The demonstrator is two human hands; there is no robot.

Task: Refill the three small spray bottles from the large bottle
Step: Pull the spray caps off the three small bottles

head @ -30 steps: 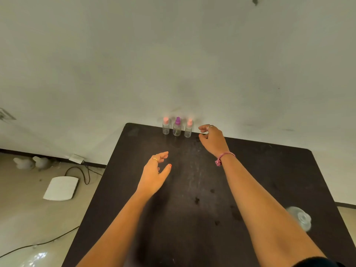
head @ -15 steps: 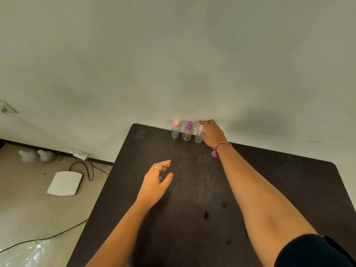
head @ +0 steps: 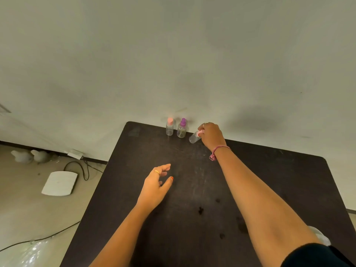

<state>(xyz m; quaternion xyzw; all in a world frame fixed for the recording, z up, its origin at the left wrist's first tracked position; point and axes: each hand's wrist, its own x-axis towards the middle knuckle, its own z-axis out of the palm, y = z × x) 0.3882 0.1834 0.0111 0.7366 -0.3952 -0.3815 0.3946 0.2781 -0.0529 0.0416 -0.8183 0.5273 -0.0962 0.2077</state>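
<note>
Our right hand (head: pixel 211 134) had just grabbed the little bottle (head: pixel 194 137) by its top and tipped it. Our left hand (head: pixel 155 186) stayed open. Filling could start soon.

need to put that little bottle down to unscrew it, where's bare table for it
Bare tabletop lies between the left hand and the right hand, which grips the tilted spray bottle. The far edge is crowded by the pink-capped bottle and purple-capped bottle.
</note>
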